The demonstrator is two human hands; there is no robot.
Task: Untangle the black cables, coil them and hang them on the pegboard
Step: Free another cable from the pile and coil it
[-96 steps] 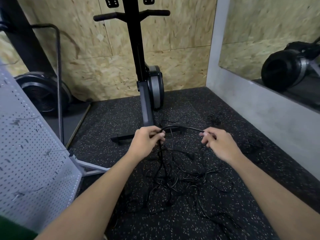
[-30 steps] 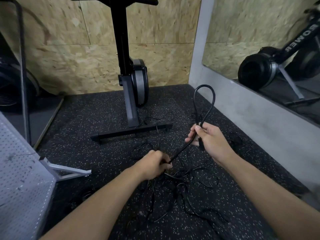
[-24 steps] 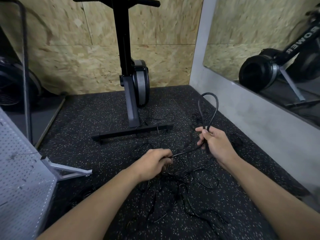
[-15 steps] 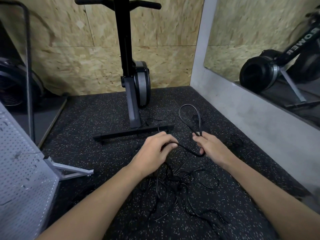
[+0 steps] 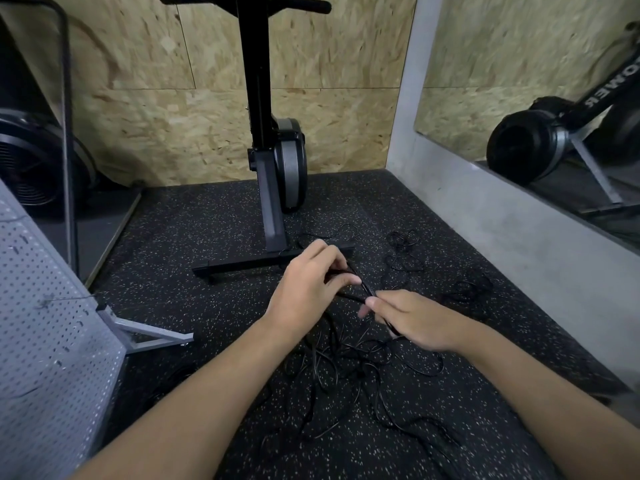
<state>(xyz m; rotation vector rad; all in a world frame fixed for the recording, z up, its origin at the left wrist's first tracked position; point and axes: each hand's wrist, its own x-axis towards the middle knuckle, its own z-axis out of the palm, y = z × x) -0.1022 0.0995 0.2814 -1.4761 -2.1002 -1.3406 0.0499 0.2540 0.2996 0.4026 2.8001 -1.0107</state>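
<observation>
Both hands work one black cable [image 5: 364,291], lifted just above the heap. The left hand [image 5: 308,289] has its grip pinched on folded strands of it. The right hand [image 5: 412,320] curls its grip round the same cable close beside, though its fingertips are blurred and I can't judge how firmly. The other cables [image 5: 332,368] lie tangled on the floor [image 5: 207,237] under the wrists. The pegboard [image 5: 45,323] stands to the left. This looks like early coiling. The next move calls for drawing more cable free without tightening the knot.
</observation>
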